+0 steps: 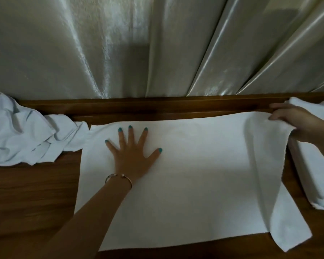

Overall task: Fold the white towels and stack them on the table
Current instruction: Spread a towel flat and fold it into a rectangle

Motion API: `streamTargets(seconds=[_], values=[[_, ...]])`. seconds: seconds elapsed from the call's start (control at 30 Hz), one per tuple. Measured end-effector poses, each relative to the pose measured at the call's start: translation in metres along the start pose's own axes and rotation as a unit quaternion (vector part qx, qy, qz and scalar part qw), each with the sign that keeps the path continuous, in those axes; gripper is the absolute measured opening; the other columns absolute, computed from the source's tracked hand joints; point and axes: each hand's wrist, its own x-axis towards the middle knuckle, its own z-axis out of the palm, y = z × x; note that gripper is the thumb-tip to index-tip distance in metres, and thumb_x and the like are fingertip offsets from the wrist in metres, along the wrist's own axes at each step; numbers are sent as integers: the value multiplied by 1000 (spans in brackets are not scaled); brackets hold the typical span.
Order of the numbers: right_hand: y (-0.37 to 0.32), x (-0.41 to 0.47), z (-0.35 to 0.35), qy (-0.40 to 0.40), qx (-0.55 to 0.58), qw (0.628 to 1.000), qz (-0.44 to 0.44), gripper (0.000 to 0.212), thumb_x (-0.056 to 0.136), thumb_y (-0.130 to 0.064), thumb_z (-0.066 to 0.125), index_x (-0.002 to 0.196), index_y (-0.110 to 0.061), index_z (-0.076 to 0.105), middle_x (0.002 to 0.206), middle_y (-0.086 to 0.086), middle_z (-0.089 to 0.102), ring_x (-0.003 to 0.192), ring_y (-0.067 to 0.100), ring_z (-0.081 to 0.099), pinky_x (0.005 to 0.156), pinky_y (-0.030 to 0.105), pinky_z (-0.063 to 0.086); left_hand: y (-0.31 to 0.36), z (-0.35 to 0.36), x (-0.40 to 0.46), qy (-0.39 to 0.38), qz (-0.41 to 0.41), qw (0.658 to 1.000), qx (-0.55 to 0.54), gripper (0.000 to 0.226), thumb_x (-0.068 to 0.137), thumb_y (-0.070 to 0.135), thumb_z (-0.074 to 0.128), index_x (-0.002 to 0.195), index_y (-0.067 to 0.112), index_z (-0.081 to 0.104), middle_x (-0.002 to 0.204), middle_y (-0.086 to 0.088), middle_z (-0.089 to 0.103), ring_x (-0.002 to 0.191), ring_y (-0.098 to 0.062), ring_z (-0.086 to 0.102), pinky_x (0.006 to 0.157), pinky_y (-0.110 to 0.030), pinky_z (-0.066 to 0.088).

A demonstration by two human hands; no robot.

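A white towel (195, 174) lies spread flat on the brown wooden table (32, 199). My left hand (132, 154) presses flat on the towel's left part, fingers spread. At the far right corner, my right hand (290, 118) grips the towel's edge and holds it lifted, so the right side hangs in a raised fold. A crumpled heap of white towels (22, 135) sits at the left. At the right edge lies a stack of folded white towels (318, 174), partly behind my right forearm.
A shiny pale curtain (157, 45) hangs right behind the table. A raised wooden ledge (157, 107) runs along the table's back edge. Bare wood shows at the left front of the table.
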Motion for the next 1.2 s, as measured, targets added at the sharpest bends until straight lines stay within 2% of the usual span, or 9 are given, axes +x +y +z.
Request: streamTargets(seconds=[0.1,0.27,0.37,0.43,0.5,0.67,0.8,1.07,1.2], values=[[-15,-1,5,-125,22,992,-11,41,87,-2,60,115,-32,68,112,5,71,94,17,69,53,19,56,12,1,-1,-47,12,999,-7,93,59,97,0,139,53,-23,159,4,-21,145,-28,-22,104,-71,-13],[-32,-8,44,-212,3,977,11,28,95,-1,47,110,-8,69,95,18,72,70,14,74,51,16,55,47,-32,0,-117,23,990,-81,92,66,92,10,145,48,-7,161,1,-10,147,-26,-15,111,-59,-12],[-44,-13,72,-226,9,974,22,21,94,0,48,103,0,67,86,18,75,71,17,74,50,18,55,101,-59,-19,-221,51,877,-425,78,78,78,33,144,37,30,154,3,32,139,-16,31,114,-38,21],[-47,-14,83,-230,20,973,29,21,93,0,48,102,2,67,87,19,75,74,19,75,50,18,55,143,-68,-37,-290,30,796,-531,78,72,77,43,134,30,46,137,4,52,120,-12,51,105,-36,39],[-48,-15,88,-237,35,970,35,22,94,-2,47,103,5,66,86,19,75,75,18,75,51,18,55,175,-66,-54,-316,14,755,-575,71,69,71,59,126,30,53,124,7,61,110,-14,60,98,-37,49],[-51,-14,88,-224,98,969,44,29,97,-6,43,119,10,54,72,15,74,62,14,73,46,17,53,196,-48,-82,-250,18,794,-553,39,84,17,68,122,13,61,121,-6,65,108,-19,61,93,-27,49],[-59,-20,90,-231,180,956,28,32,97,-6,37,127,3,42,58,9,68,44,6,64,46,16,53,182,-45,-105,-305,14,797,-521,35,88,19,62,121,7,60,122,-11,63,110,-23,60,98,-32,48],[-75,-48,148,-261,245,934,7,17,90,-8,36,85,1,49,65,20,69,40,7,50,47,21,54,110,-74,-125,-274,-15,811,-517,26,93,19,56,117,15,65,110,-1,67,96,-12,61,81,-20,49],[-84,-61,185,-268,248,931,-27,15,90,-12,41,78,-7,48,64,13,71,54,14,69,48,22,55,67,-88,-128,-241,-34,824,-512,29,95,20,53,123,20,61,121,0,65,106,-15,61,91,-25,48]])
